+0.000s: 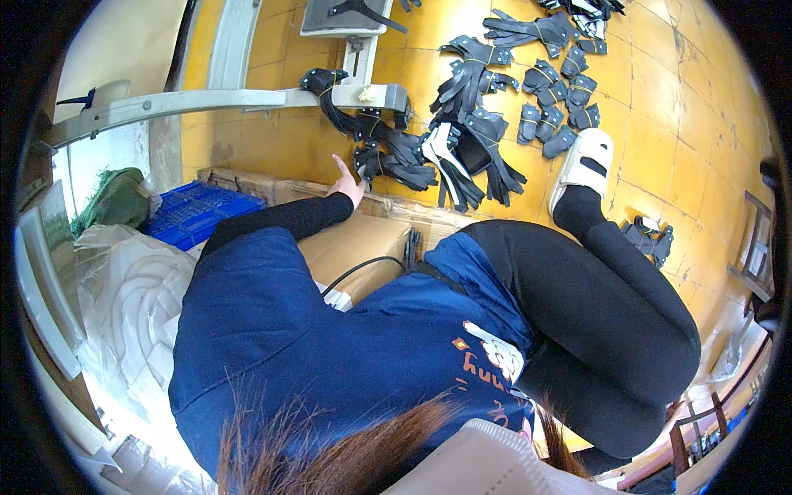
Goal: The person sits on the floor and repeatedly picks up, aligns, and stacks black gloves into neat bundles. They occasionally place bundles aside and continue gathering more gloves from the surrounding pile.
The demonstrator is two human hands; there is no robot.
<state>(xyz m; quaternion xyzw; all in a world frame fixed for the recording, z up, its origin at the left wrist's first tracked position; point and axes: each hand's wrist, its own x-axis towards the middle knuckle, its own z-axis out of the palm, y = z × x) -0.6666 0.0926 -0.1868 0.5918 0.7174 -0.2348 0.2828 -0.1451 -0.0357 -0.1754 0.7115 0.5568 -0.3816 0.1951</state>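
My left hand (pixel 348 186) reaches out over the edge of a cardboard box, its forefinger stretched and other fingers apart. No object shows in it. Right by the fingertips lies a bundle of black strips (pixel 396 169) with metal snaps, on the floor. More black strip bundles (pixel 466 78) tied with yellow bands spread beyond it, some with white strips (pixel 448 161) among them. Smaller black tabs in banded stacks (pixel 551 96) lie to the right of these. The cardboard box (pixel 371 239) stands beside my body. My right hand does not show.
A pale metal frame bar (pixel 247 101) crosses the upper left, with black strips (pixel 326 87) hanging over its end. To the left are a blue plastic crate (pixel 194 213) and a clear bag of white pieces (pixel 136 285). My white shoe (pixel 587 165) rests on the yellow tiled floor (pixel 652 124).
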